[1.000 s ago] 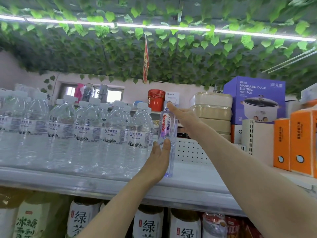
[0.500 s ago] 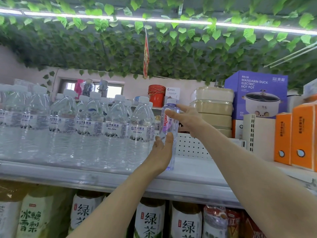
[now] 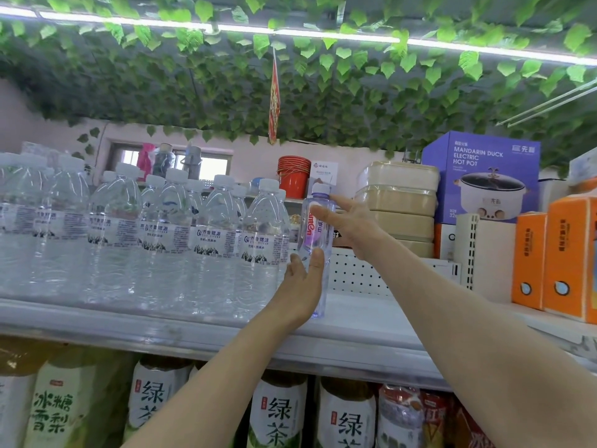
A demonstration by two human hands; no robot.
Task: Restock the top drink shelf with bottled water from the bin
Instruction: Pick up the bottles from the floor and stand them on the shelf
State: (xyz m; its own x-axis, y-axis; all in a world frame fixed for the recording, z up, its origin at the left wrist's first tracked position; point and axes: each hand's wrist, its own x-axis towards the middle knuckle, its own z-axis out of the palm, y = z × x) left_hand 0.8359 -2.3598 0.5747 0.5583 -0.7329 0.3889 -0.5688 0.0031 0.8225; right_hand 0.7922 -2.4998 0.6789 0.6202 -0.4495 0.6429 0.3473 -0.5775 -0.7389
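A slim clear water bottle with a pink-and-purple label and a white cap stands upright on the top shelf. It is just right of a row of several clear water bottles with white labels. My left hand grips its lower half, thumb on the front. My right hand holds its upper part, with the thumb across the label and a finger near the cap. The bin is out of view.
Right of the bottle are a white perforated divider, stacked beige containers, a purple hot pot box and orange boxes. A red bucket sits behind. Green tea bottles fill the shelf below. Leaf vines hang overhead.
My right hand has slid down from the bottle's top to its shoulder, uncovering the white cap. The bottle and my left hand have hardly moved.
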